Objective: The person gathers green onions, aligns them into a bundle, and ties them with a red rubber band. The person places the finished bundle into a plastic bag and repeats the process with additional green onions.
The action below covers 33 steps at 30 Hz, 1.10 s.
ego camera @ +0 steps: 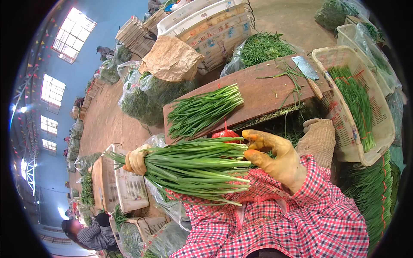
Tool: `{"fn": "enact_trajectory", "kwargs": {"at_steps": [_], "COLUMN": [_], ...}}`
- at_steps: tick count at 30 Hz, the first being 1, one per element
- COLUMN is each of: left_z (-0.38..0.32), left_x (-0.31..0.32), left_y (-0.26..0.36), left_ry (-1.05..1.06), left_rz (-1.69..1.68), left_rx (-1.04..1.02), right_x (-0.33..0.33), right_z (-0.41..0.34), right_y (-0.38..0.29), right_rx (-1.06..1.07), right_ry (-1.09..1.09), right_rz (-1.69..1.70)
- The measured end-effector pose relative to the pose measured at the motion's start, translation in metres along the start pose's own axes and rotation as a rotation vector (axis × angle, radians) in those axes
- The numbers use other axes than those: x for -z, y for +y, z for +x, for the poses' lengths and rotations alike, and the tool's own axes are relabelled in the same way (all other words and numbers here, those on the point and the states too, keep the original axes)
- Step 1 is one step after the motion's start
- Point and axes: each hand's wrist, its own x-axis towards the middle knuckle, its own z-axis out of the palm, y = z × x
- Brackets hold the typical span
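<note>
My left hand (137, 159), in a pale yellow work glove, grips a loose bunch of garlic chives (196, 167) by the leaf end. The bunch fans out to the right above my lap, with its pale stem ends uneven. Just beyond those ends is my right hand (274, 158), in a stained yellow glove, thumb and fingers apart with nothing held between them. Another pile of chives (206, 108) lies on the brown board (251, 93), over a red tie strand. A red bundle of ties (226, 133) hangs at the board's near edge, partly hidden by the held bunch.
A cleaver (306, 68) with a wooden handle lies at the board's right end among trimmings. At right, a white plastic crate (350, 125) contains tied chives. Bagged greens (145, 96), stacked crates (209, 32) and a bag of trimmings (266, 48) stand beyond. A person (93, 233) sits at lower left.
</note>
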Motion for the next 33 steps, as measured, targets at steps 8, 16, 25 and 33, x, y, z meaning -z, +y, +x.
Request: {"fn": "enact_trajectory", "kwargs": {"at_steps": [8, 16, 25, 33], "left_z": [0.008, 0.026, 0.026, 0.027], "left_x": [-0.025, -0.059, -0.054, -0.065], "left_y": [-0.013, -0.017, -0.015, -0.029], "left_ry": [-0.044, -0.244, -0.265, -0.3], "left_rz": [0.019, -0.081, -0.063, -0.084], "left_rx": [-0.065, -0.027, 0.007, 0.015], "right_x": [0.0, 0.019, 0.014, 0.009], "right_z": [-0.005, -0.024, -0.023, -0.023], "right_y": [-0.001, 0.002, 0.006, 0.007], "right_rx": [0.226, 0.079, -0.22, -0.266], "right_ry": [0.034, 0.113, -0.02, 0.026], "right_rz": [-0.326, -0.083, 0.328, 0.423]}}
